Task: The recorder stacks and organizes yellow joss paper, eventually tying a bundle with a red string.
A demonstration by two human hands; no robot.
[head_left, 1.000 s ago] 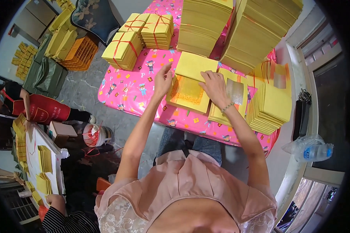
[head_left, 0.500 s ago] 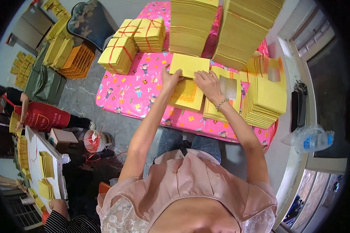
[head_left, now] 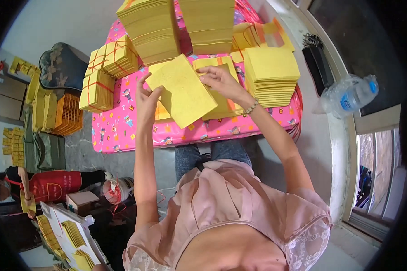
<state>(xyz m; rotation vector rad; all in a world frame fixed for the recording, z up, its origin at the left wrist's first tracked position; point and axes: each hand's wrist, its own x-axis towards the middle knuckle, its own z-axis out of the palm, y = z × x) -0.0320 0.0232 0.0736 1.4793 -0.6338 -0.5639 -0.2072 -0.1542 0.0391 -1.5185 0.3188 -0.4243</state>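
Observation:
A yellow paper stack (head_left: 185, 95), turned at a slant, is held over the near part of the pink table cover. My left hand (head_left: 148, 99) grips its left edge, the thumb on top and the other fingers at the side. My right hand (head_left: 224, 83) is at its right edge with fingers stretched and thumb apart; the fingertips are close to the paper, and contact is hard to make out. Beneath it lies more yellow paper (head_left: 162, 113), partly hidden. Another low yellow pile (head_left: 221, 106), with an orange mark, lies under my right hand.
Tall yellow paper stacks (head_left: 151, 38) stand behind. Red-tied bundles (head_left: 97, 92) sit at left, a thick pile (head_left: 272, 67) at right. The pink table cover (head_left: 135, 131) ends near my legs. A plastic bottle (head_left: 355, 95) lies by the window. At far left a person in a red apron (head_left: 54, 185) works.
The view has shifted. The yellow paper has been lifted and turned from straight to slanted, and is nearer to me. My right hand has moved from its top face to its right edge.

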